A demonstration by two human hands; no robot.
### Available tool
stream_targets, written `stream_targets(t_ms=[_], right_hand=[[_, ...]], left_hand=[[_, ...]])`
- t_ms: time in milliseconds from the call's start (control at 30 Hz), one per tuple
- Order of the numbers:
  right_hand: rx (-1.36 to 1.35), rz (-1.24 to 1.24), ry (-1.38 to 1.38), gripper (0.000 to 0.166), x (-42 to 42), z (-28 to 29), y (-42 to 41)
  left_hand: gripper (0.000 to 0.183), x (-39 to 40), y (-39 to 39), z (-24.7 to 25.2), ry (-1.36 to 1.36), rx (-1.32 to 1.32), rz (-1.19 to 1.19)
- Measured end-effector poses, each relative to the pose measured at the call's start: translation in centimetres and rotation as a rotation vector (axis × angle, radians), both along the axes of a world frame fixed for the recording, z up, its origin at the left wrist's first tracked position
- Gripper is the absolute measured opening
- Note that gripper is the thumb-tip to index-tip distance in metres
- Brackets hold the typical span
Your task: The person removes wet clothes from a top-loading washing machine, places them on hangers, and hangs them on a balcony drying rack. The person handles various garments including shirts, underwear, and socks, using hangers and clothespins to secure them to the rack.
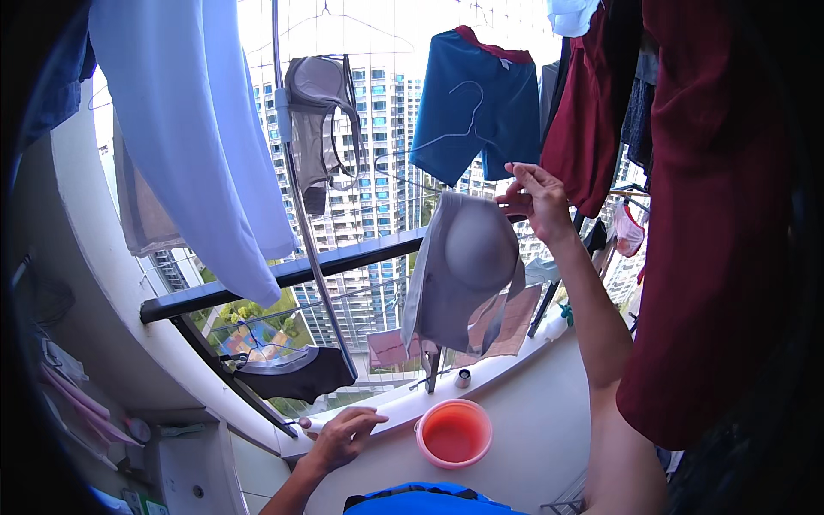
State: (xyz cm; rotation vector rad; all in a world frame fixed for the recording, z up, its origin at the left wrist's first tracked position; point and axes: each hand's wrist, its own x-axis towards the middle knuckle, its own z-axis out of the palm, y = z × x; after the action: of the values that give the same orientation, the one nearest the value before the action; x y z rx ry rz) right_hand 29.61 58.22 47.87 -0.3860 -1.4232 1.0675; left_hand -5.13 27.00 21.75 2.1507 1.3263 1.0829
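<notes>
My right hand is raised, with its fingers pinched at the right end of a wire hanger. A grey bra with a moulded cup hangs below that hanger, next to my fingers. The hanger's hook shows in front of blue shorts with a dark red waistband; no rod shows in the hook. Low on the left, my left hand holds nothing, its fingers apart, near the white ledge. To its right, a pink plastic bucket stands at the foot of the ledge.
Dark red garments hang close on the right, a white garment on the left. A metal pole slants before the black railing and wire grid. Another bra and dark underwear hang nearby. A sink is lower left.
</notes>
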Motion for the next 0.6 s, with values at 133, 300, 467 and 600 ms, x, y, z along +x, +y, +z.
stream_targets(t_ms=[133,300,467,600], right_hand=[[0.027,-0.074,-0.061,0.029,0.2,6.4,6.4],[-0.003,-0.081,-0.086,0.028,-1.7,12.6,13.9],[0.074,-0.123,-0.181,0.03,-4.4,17.6,18.8],[0.098,-0.132,-0.21,0.032,-6.3,19.9,22.0]], left_hand=[[0.026,-4.7,-5.6,-11.2,-0.069,-0.345,0.121],[0.044,-8.0,-16.3,-25.4,-0.591,-0.873,0.749],[0.043,-7.0,-12.0,-24.0,-0.645,-0.918,0.858],[0.042,-6.4,-5.3,-20.7,-0.627,-0.841,0.824]])
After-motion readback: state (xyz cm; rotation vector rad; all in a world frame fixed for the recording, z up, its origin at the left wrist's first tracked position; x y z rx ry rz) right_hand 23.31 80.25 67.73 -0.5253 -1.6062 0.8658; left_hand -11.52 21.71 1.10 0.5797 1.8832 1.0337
